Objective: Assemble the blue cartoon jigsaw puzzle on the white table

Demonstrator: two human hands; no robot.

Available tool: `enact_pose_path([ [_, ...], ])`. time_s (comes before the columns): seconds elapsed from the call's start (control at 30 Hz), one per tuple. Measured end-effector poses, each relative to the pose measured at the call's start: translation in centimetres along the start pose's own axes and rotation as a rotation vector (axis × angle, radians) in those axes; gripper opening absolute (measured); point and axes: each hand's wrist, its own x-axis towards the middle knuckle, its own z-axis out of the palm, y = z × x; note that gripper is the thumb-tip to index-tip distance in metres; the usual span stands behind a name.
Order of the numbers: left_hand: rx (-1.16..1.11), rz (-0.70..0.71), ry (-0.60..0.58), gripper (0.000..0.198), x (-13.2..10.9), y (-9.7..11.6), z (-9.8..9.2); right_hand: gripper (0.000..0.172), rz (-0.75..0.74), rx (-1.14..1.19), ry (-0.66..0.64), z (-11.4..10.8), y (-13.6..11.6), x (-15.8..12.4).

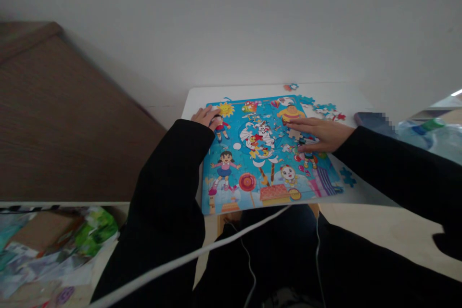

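A colourful cartoon jigsaw puzzle board with a blue background lies on a small white table. My left hand rests on the board's upper left corner, fingers curled over its edge. My right hand lies flat on the right part of the board, fingers stretched out and pressing on the pieces. Both arms wear black sleeves.
Several loose blue puzzle pieces lie on the table past the board's top right; another piece lies at its right edge. A dark phone sits right. A brown wooden panel stands left. White cables cross my lap.
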Motion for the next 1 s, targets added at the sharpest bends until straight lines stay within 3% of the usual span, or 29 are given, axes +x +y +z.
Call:
enact_pose_path([
  [0.17, -0.012, -0.006, -0.011, 0.044, 0.0, 0.2, -0.2, 0.07, 0.136, -0.055, -0.001, -0.6, -0.4, -1.8],
  [0.37, -0.015, -0.021, -0.027, 0.045, 0.0, 0.3, -0.4, 0.054, 0.19, -0.046, -0.019, -0.6, 0.2, -2.8],
  [0.47, -0.021, -0.015, -0.019, 0.044, -0.1, 0.3, -0.4, 0.049, 0.233, -0.113, 0.032, -0.6, 0.0, -2.4],
  [0.73, 0.025, -0.004, -0.03, 0.046, 0.1, 0.1, -0.3, 0.035, 0.061, -0.148, -0.007, 0.0, -3.6, 0.7],
  [1.0, 0.001, 0.008, 0.013, 0.041, 0.0, -0.3, 0.1, 0.024, 0.092, -0.069, 0.018, -0.3, -3.6, 1.7],
])
